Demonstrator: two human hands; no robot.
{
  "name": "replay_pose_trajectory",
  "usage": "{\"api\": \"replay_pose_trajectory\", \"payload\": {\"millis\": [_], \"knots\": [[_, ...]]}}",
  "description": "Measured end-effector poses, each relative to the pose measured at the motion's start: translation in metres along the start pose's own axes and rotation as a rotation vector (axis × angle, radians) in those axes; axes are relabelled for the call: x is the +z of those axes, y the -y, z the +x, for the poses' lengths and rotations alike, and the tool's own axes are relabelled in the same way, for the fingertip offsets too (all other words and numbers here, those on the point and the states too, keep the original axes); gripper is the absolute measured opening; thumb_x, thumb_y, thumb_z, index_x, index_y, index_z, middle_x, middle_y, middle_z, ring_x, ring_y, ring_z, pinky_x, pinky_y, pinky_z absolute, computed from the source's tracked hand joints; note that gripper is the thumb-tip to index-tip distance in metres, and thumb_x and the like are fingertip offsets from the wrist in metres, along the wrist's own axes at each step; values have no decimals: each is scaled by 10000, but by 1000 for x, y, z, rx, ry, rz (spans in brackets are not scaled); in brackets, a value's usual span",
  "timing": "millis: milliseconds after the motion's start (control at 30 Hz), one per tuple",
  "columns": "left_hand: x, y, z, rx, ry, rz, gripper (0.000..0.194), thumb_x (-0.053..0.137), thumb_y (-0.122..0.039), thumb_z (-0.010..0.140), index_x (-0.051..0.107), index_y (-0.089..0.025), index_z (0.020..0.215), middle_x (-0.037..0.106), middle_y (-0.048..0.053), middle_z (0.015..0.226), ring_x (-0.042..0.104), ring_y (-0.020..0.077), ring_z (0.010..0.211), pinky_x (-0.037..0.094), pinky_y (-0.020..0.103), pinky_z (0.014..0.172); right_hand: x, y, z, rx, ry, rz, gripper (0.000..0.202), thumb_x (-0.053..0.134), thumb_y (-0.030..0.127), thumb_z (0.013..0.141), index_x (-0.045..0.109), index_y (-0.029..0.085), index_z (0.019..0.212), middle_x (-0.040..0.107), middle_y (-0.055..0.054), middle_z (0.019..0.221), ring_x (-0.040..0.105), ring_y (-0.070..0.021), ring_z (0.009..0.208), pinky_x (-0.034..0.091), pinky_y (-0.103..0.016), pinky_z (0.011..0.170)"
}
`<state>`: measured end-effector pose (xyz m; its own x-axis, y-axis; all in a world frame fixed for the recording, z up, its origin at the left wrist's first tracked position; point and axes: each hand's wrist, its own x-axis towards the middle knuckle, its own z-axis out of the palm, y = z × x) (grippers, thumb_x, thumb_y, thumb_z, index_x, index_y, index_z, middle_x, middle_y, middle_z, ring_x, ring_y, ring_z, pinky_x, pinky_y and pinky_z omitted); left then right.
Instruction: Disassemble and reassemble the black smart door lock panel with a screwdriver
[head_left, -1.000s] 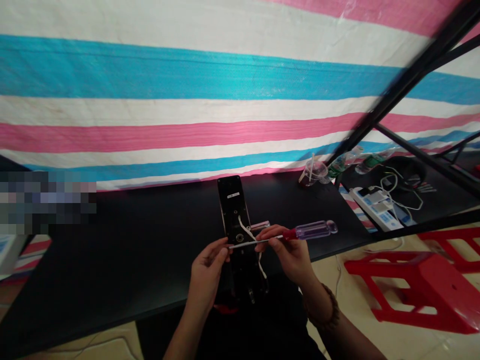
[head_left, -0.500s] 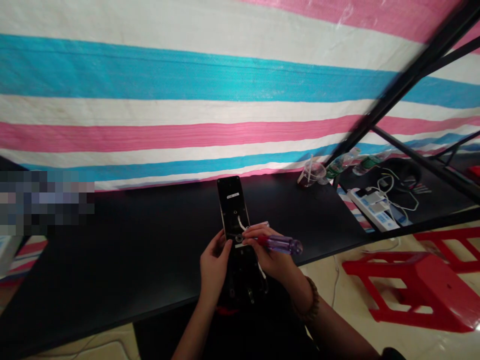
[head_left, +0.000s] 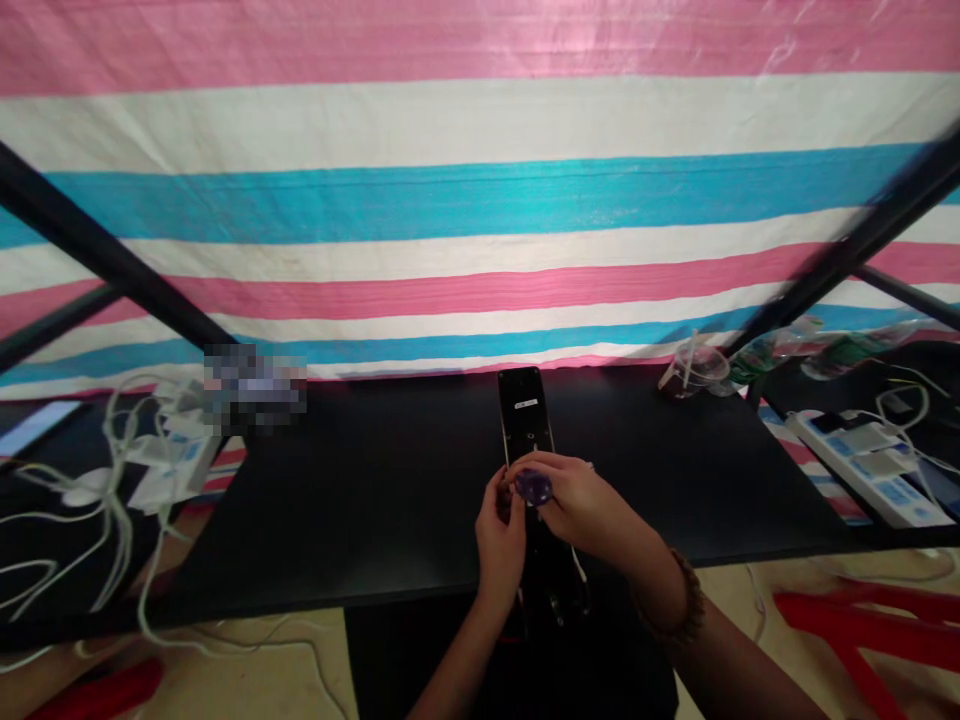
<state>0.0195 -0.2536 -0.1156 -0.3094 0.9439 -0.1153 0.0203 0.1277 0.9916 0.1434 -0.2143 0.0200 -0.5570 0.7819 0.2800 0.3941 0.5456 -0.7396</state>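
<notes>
A long black device [head_left: 523, 408] with a small white label lies at the front edge of the black table, its lower part reaching toward my lap. My left hand [head_left: 502, 535] grips the device's left edge, thumb on top. My right hand [head_left: 574, 495] is wrapped round a screwdriver with a purple translucent handle [head_left: 534, 487], which points down at the device beside my left fingertips. The tool's tip is hidden under the handle and fingers. A white cable [head_left: 579, 568] hangs near the device's lower right side.
A plastic cup [head_left: 696, 368] and crumpled bottles [head_left: 780, 350] stand at the back right. Power strips [head_left: 874, 470] with white cables [head_left: 112, 500] lie on both sides. Black table [head_left: 375, 500], striped sheet behind, metal bars at each side, red stool [head_left: 877, 625] at lower right.
The view has swung left, so things appear further right. The screwdriver has tipped from lying sideways to nearly upright, its handle end now facing me. My left hand still holds the device.
</notes>
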Motion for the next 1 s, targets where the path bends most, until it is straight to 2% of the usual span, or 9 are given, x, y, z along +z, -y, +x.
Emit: {"api": "replay_pose_trajectory", "payload": {"millis": [133, 300, 500, 667, 833, 1000], "knots": [[5, 10, -6, 37, -4, 44, 471, 559, -389, 933, 562, -178, 1353, 738, 130, 1152, 702, 284, 1070, 535, 421, 947, 16, -14, -7, -66, -120, 40, 259, 508, 67, 892, 711, 202, 980, 754, -78, 993, 734, -183, 847, 592, -284, 778], [10, 18, -6, 106, -33, 69, 454, 547, -284, 922, 535, -174, 1362, 652, 143, 1338, 614, 261, 1244, 446, 422, 1084, 17, -11, -21, -31, -123, 72, 379, 478, 20, 821, 699, 217, 1058, 757, -77, 1040, 729, -202, 941, 589, -339, 874], [11, 20, -6, 113, -38, 108, 445, 533, -251, 918, 532, -166, 1355, 648, 153, 1332, 615, 260, 1237, 453, 431, 1073, 15, -14, -23, -47, -93, 40, 456, 473, 2, 784, 699, 232, 1108, 764, -67, 1050, 724, -208, 977, 584, -361, 910], [14, 20, -7, 104, -47, 66, 413, 511, -280, 940, 557, -174, 1337, 669, 140, 1303, 628, 245, 1228, 457, 409, 1079, 20, -18, -23, -150, -194, 57, 325, 560, 89, 854, 714, 233, 1101, 766, -84, 1054, 742, -213, 950, 609, -326, 848], [14, 19, -7, 99, -29, 78, 418, 498, -286, 955, 546, -187, 1358, 653, 138, 1334, 611, 246, 1256, 454, 419, 1089, 25, -17, -25, -97, -279, 62, 314, 577, 98, 870, 734, 248, 1097, 740, -84, 1027, 729, -195, 891, 607, -296, 787], [12, 11, -8, 117, -55, 118, 381, 450, -306, 982, 568, -192, 1326, 665, 140, 1313, 630, 250, 1224, 463, 438, 1076, 27, -24, -32, -74, -290, 104, 286, 604, 125, 873, 719, 270, 1091, 759, -53, 1005, 730, -198, 889, 600, -326, 848]]}}
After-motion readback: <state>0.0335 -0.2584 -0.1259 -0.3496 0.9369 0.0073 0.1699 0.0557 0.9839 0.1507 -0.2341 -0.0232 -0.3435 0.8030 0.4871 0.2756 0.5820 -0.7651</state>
